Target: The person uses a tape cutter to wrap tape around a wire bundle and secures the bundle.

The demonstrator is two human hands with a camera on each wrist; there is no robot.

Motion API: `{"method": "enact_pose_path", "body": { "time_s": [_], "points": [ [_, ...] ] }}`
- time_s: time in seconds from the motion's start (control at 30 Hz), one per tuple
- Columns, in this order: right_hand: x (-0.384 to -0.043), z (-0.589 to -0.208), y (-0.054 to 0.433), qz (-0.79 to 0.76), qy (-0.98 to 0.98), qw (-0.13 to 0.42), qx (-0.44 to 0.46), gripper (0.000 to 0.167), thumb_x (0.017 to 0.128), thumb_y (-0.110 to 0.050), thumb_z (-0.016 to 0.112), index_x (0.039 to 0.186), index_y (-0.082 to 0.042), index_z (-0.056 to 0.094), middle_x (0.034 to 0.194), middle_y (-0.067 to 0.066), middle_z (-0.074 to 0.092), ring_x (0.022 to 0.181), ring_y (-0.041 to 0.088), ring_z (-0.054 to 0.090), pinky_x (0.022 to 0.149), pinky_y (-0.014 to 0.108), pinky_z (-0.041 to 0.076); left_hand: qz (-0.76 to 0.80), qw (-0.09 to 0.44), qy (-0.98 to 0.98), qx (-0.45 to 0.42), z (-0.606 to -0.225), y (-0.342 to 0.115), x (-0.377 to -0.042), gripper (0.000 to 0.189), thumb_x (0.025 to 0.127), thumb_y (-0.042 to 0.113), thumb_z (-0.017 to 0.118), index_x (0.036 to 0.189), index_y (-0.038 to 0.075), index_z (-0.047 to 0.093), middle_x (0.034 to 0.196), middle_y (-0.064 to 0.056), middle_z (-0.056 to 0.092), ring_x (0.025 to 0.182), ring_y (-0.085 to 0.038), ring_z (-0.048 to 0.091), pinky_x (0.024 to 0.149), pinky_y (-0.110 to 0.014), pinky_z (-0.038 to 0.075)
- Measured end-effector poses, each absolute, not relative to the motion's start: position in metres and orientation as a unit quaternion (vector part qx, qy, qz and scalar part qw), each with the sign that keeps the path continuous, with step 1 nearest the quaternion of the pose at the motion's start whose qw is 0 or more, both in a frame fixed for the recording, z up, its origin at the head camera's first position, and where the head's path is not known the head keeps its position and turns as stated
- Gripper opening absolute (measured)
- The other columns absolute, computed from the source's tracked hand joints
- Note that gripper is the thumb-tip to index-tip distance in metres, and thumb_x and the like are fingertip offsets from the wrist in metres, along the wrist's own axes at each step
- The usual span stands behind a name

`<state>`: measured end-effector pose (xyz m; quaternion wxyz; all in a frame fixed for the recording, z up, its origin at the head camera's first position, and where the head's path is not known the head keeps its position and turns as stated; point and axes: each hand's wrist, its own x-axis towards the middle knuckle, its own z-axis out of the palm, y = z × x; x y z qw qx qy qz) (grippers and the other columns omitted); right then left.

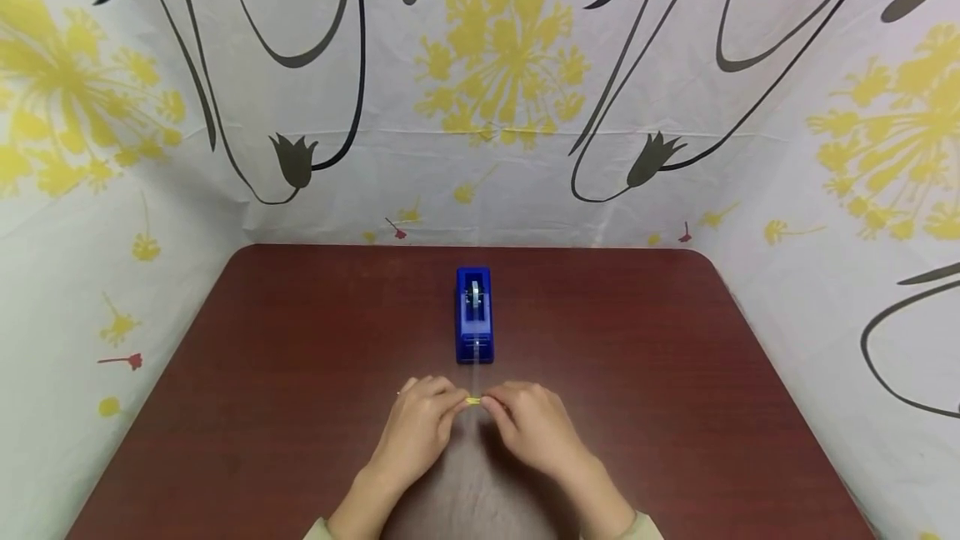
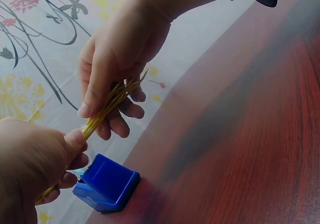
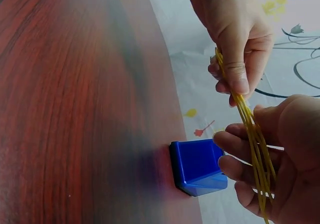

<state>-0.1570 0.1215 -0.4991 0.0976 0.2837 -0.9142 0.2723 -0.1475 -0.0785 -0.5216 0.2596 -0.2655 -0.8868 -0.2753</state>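
Note:
A bunch of thin yellow rubber bands [image 1: 473, 401] stretches between the two hands, which are close together over the table. My left hand [image 1: 420, 427] pinches one end between thumb and fingers; in the right wrist view that left thumb [image 3: 240, 84] presses on the strands. The other part of the bunch [image 3: 255, 144] lies along my right hand [image 1: 534, 427], whose thumb and fingers pinch it near the middle. In the left wrist view, loose strand ends [image 2: 131, 85] stick out past the right hand's thumb. Just beyond both hands stands a blue tape dispenser [image 1: 475, 325].
The dark red-brown wooden table [image 1: 300, 332] has rounded far corners. A white cloth with yellow and grey flower prints [image 1: 480, 190] hangs behind it and at both sides. The dispenser holds a roll of tape [image 1: 474, 294].

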Motion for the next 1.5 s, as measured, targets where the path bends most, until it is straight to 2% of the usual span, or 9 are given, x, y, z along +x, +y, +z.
{"method": "enact_pose_path", "body": {
  "time_s": [0.37, 0.5, 0.73, 1.07, 1.5],
  "points": [
    [-0.157, -0.493, 0.121, 0.266, -0.925, 0.07, 0.261, 0.019, 0.097, -0.015, 0.067, 0.079, -0.013, 0.074, 0.067, -0.011, 0.058, 0.06, 0.003, 0.053, 0.056, 0.03, 0.046, -0.292, 0.286, -0.869, -0.278, -0.526, -0.078, -0.149, 0.009, 0.08, 0.012, 0.082, 0.089, 0.011, 0.079, 0.08, 0.006, 0.067, 0.07, -0.011, 0.06, 0.065, -0.03, 0.041],
    [-0.158, -0.491, 0.12, 0.258, -0.929, 0.065, 0.258, 0.02, 0.097, -0.017, 0.067, 0.079, -0.015, 0.074, 0.068, -0.01, 0.061, 0.061, 0.004, 0.054, 0.056, 0.031, 0.046, -0.291, 0.293, -0.868, -0.278, -0.526, -0.077, -0.149, 0.008, 0.081, 0.013, 0.081, 0.089, 0.011, 0.079, 0.08, 0.006, 0.067, 0.07, -0.011, 0.06, 0.065, -0.03, 0.041],
    [-0.157, -0.495, 0.117, 0.259, -0.928, 0.108, 0.245, 0.011, 0.092, -0.017, 0.074, 0.081, -0.017, 0.077, 0.074, -0.01, 0.067, 0.069, 0.007, 0.059, 0.065, 0.033, 0.05, -0.295, 0.295, -0.867, -0.274, -0.526, -0.077, -0.149, 0.009, 0.082, 0.012, 0.081, 0.09, 0.01, 0.079, 0.081, 0.005, 0.068, 0.072, -0.012, 0.063, 0.066, -0.031, 0.042],
    [-0.155, -0.497, 0.115, 0.274, -0.926, 0.128, 0.224, 0.005, 0.088, -0.016, 0.078, 0.084, -0.017, 0.079, 0.071, -0.013, 0.062, 0.067, 0.004, 0.051, 0.064, 0.027, 0.038, -0.297, 0.289, -0.871, -0.264, -0.524, -0.077, -0.149, 0.009, 0.082, 0.013, 0.081, 0.09, 0.011, 0.078, 0.081, 0.006, 0.068, 0.073, -0.011, 0.062, 0.067, -0.03, 0.041],
    [-0.157, -0.504, 0.114, 0.296, -0.907, 0.184, 0.236, 0.007, 0.08, -0.014, 0.085, 0.083, -0.017, 0.08, 0.072, -0.013, 0.064, 0.066, 0.002, 0.05, 0.062, 0.026, 0.036, -0.276, 0.28, -0.881, -0.262, -0.521, -0.079, -0.15, 0.01, 0.084, 0.016, 0.079, 0.093, 0.012, 0.077, 0.084, 0.006, 0.068, 0.075, -0.011, 0.062, 0.069, -0.031, 0.041]
  ]
}}
